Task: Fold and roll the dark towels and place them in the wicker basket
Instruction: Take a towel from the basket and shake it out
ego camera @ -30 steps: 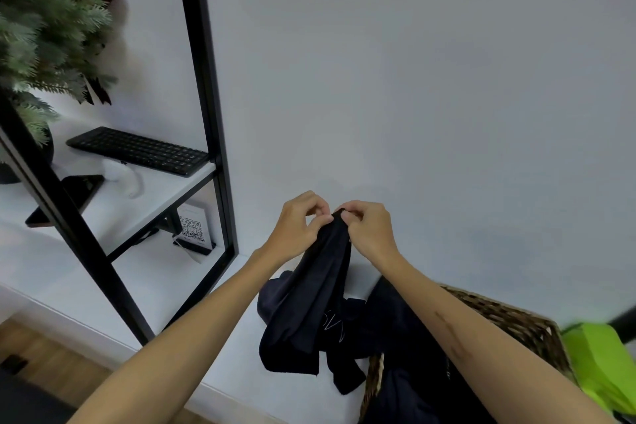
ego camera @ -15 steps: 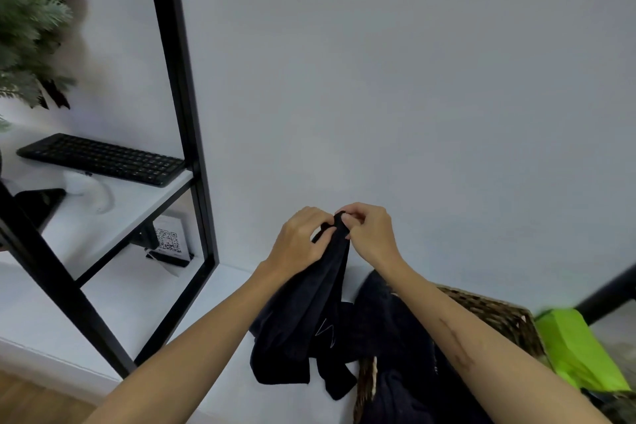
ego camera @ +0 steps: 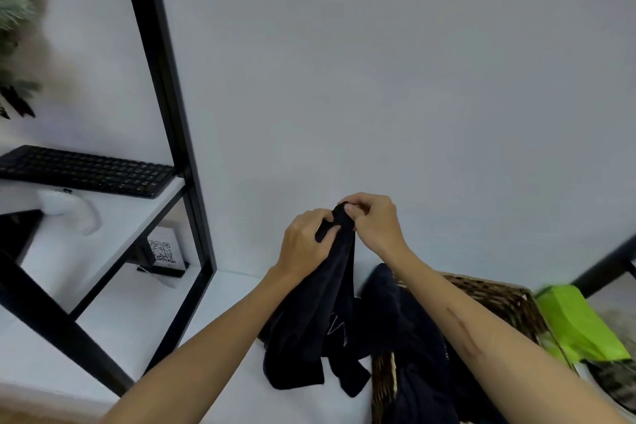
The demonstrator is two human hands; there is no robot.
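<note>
- The left hand (ego camera: pixel 306 241) is gripping the upper part of a dark towel (ego camera: pixel 309 330), its fingers and thumb curling round the bunched cloth just below the top.
- The right hand (ego camera: pixel 373 222) is pinching the very top of the same towel, its fingertips (ego camera: pixel 351 208) closing on the cloth just above the left hand. The two hands are sitting close together, nearly touching.
- Both bare forearms are reaching in from the bottom of the view and meeting in front of a plain pale wall (ego camera: pixel 413 79).
- The towel is hanging down from the hands in loose folds, raised in the air, with its lower end trailing just above the white surface (ego camera: pixel 165 320) to the left of the basket.
- A wicker basket (ego camera: pixel 495 299) is standing at the lower right, under the right forearm. More dark cloth (ego camera: pixel 409 337) is lying heaped in it and spilling over its near-left rim, touching the hanging towel.
- A bright green item (ego camera: pixel 578 323) is lying just beside the basket on its right; what it is cannot be made out.
- To the left, a black metal shelf frame (ego camera: pixel 165 107) is standing on the white surface.
- A black keyboard (ego camera: pixel 89 170) is resting on the frame's white shelf, with a white object (ego camera: pixel 69 212) just in front of it.
- Below the shelf, a small card with a QR code (ego camera: pixel 161 251) is propped upright.
- Green plant foliage (ego camera: pixel 13 31) is showing, blurred, at the far left edge.
</note>
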